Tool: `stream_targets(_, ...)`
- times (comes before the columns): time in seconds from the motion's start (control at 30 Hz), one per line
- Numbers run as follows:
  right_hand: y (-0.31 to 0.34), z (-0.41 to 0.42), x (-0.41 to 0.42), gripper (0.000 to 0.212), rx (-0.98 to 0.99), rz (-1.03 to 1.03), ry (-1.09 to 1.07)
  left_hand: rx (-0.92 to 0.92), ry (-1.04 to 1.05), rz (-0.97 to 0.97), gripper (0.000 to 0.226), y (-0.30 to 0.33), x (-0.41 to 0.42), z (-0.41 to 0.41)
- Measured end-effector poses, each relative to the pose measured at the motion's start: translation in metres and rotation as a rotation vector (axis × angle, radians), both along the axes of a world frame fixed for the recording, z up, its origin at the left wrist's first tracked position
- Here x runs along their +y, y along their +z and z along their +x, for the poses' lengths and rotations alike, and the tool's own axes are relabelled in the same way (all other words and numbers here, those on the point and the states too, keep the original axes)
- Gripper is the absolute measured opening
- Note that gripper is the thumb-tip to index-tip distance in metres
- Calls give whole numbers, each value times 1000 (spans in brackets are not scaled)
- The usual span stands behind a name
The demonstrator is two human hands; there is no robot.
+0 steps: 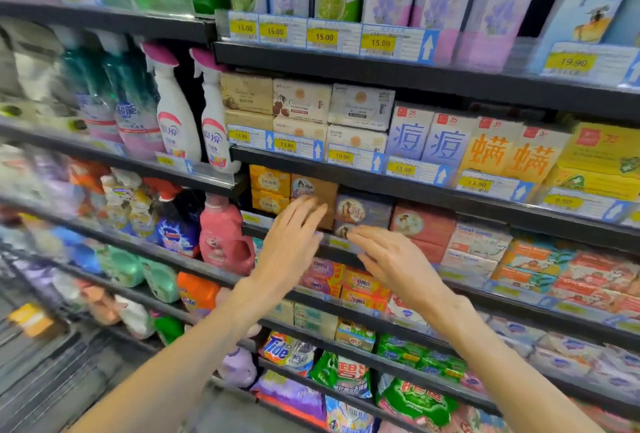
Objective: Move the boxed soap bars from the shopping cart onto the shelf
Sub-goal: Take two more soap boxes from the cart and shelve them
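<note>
Left hand [294, 242] reaches up with straight fingers, tips touching the brown soap box [318, 190] on the shelf [450, 198]. Right hand [394, 263], fingers spread flat, holds nothing; its fingertips are at the blue soap box [363, 212], tight under the shelf edge above

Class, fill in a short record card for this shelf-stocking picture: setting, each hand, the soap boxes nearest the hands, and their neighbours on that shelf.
setting: shop shelves with yellow price tags
left hand: open, straight fingers against the brown soap box
right hand: open, fingertips by the dark blue soap boxes
holding: neither hand holds anything
left neighbours: two stacked yellow soap boxes
right neighbours: red soap boxes
shopping cart: dark wire frame at lower left, blurred, may be it
</note>
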State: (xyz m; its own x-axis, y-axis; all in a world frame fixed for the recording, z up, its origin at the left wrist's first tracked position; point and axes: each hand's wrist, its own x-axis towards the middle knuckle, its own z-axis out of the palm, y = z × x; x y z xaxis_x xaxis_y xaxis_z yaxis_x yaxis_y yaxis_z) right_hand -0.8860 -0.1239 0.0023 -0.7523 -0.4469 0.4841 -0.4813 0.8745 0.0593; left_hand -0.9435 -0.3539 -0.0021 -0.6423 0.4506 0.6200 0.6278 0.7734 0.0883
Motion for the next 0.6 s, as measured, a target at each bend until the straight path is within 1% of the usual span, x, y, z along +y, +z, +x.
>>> stream_targets(0.13, -9, -19, -68, 40, -53, -39, 291, -53, 142, -11, 45, -27, -84, 37)
stream_targets(0.2, -17, -29, -114, 42, -79, -46, 396, -89, 265, 0, 44, -38, -135, 61)
stream_targets(0.3, -29, -37, -192, 43, -160, -22, 510, -154, 464, 1, 46, -47, -213, 107)
stream_targets(0.43, -36, -26, -300, 49, -204, 2, 686, -285, 708, -26, 48, -55, -318, 180)
stream_targets(0.53, -36, -12, -385, 55, -213, 45, 749, -275, 889, -2, 48, -58, -389, 236)
stream_targets(0.6, -37, -3, -444, 57, -254, 72, 779, -265, 957, 13, 50, -61, -434, 268)
